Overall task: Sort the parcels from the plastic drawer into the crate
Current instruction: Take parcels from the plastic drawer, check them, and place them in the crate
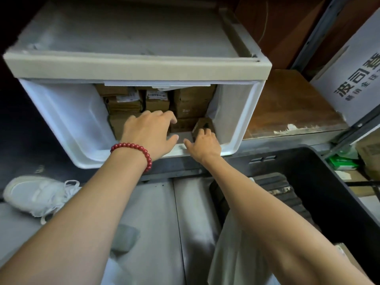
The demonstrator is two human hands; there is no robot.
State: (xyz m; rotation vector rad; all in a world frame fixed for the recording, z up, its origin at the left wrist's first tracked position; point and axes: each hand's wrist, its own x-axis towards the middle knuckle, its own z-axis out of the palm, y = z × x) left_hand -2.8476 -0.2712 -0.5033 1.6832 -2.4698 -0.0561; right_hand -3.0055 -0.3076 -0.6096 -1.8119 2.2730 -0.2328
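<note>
Plastic drawer (67, 128) is pulled out from under its beige frame, w/ brown cardboard parcels (185, 103) stacked at the back, some w/ white labels. Left hand (150, 134), red bead bracelet (135, 148) at the wrist, reaches in w/ fingers spread and relaxed, gripping nothing. It lies over a low parcel in the middle, fingertips near the stack. Right hand (204, 144) is at the drawer's front R corner, fingers curled over 1 small parcel (205, 123) that sits tilted against the R wall, thumb stuck out to the L. Dark crate (329, 192) sits low on the R, just beside the right forearm, apart from the drawer. White shoe (35, 194) on the floor at L. White carton (353, 79) w/ printed characters stands on the wooden shelf (287, 105) R of the drawer.
</note>
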